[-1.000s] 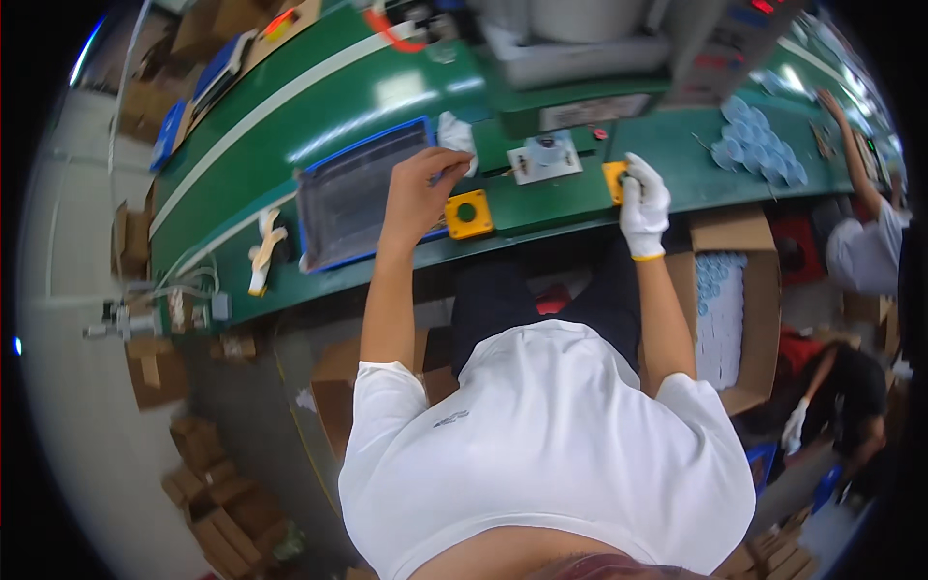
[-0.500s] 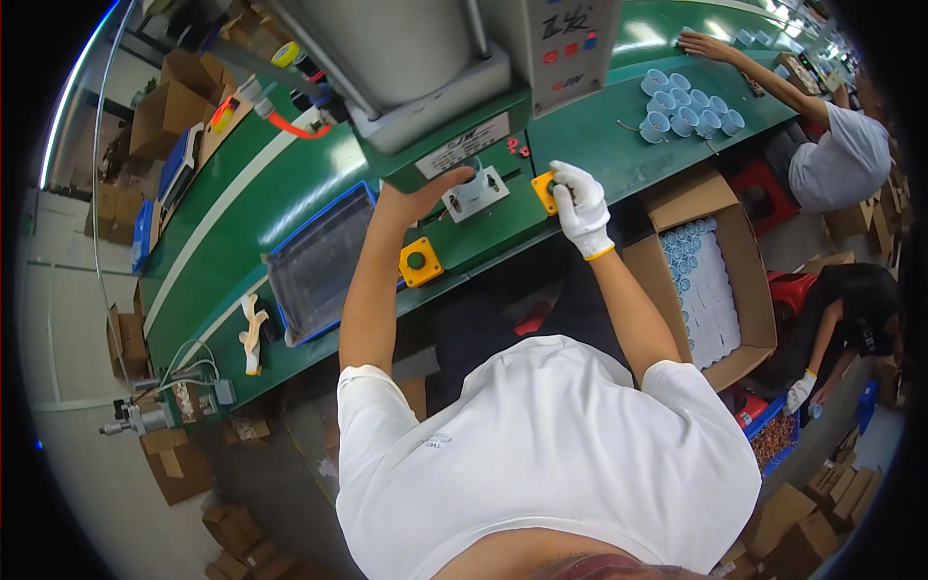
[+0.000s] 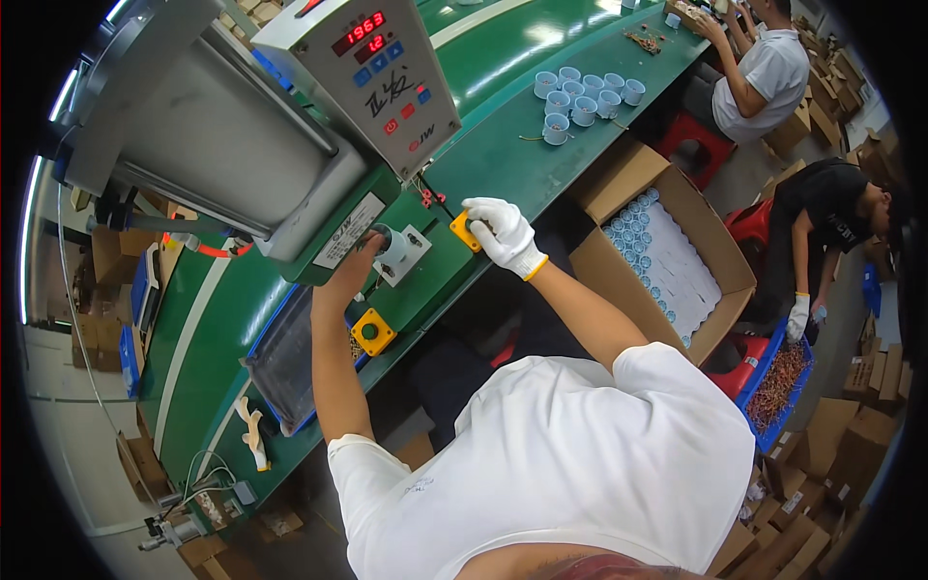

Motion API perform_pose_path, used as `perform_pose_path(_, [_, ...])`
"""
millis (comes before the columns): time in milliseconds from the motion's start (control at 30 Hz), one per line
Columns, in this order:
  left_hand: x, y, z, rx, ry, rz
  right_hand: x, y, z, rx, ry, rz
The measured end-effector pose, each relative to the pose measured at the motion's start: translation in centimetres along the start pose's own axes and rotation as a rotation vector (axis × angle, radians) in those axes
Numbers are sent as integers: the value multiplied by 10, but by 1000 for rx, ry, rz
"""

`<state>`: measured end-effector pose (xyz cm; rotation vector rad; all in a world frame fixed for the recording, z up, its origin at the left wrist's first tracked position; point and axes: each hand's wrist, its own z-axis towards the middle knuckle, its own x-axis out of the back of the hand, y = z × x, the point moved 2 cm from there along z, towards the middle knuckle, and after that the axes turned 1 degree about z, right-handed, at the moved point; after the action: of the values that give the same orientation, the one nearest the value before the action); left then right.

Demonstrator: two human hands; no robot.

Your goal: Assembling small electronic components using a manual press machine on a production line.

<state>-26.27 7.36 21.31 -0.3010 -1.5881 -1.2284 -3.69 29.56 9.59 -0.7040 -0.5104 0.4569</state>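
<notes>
My bare left hand (image 3: 350,274) reaches under the head of a press (image 3: 261,145) and grips the side of a light blue cup (image 3: 391,246). The cup sits at a pale metal fixture plate (image 3: 410,259) on the green bench; part of it and my fingertips are hidden. My right hand (image 3: 503,238), in a white glove with a yellow cuff, has its fingers curled over a yellow push-button box (image 3: 466,230) at the bench edge. Nearer my left forearm, a second yellow box with a green button (image 3: 371,332) stands untouched.
A blue-rimmed tray (image 3: 290,362) and a glove (image 3: 252,435) lie left. Several light blue cups (image 3: 583,108) stand on the far bench. At right an open carton (image 3: 677,261) holds cup rows. Two co-workers (image 3: 764,82) sit beyond, one beside a blue parts bin (image 3: 778,387).
The view has swung, so the bench and press appear shifted left and the control panel display now shows. My hands keep their places at the cup and button box. The far co-worker's arm has drawn back.
</notes>
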Motion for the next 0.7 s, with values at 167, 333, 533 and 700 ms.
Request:
perform_pose_path(167, [4,-5,-4,-24,34,-66,-9,2,2,29,-14,16])
perform_pose_path(333, [-19,-63,-1,-84,27,-153,-20,-2,-5,46,12,5])
perform_pose_path(533, [20,11,-44,13,98,-122,-15,29,-21,99,35,33])
perform_pose_path(700, [-70,-44,-167,48,588,-146,-20,17,-15,178,-49,-87])
